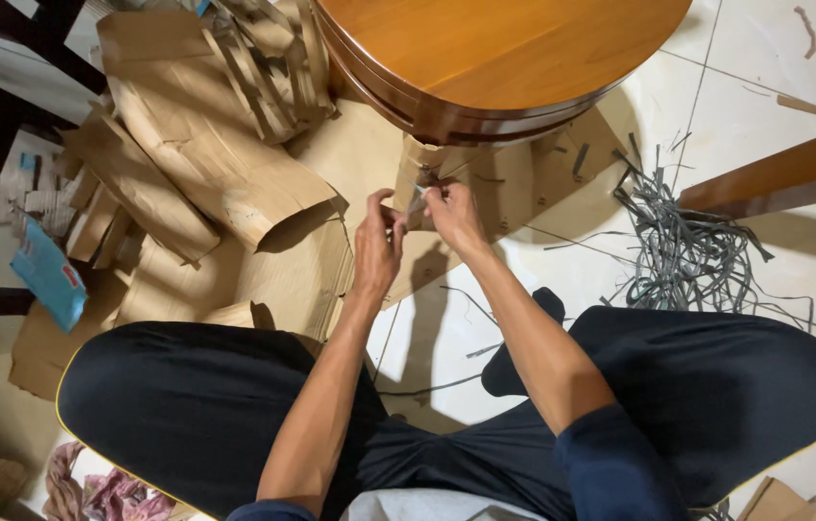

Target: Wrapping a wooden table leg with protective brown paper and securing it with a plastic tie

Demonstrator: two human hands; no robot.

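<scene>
Hands (415, 224) around small unclear strip (417, 200)

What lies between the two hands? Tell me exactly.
In the head view, a thin pale strip spans the narrow gap between the left hand and right hand, pinched by both; behind it stands the paper-wrapped table leg.

Home, tiled floor (775, 77), wooden table (495, 48)
</scene>
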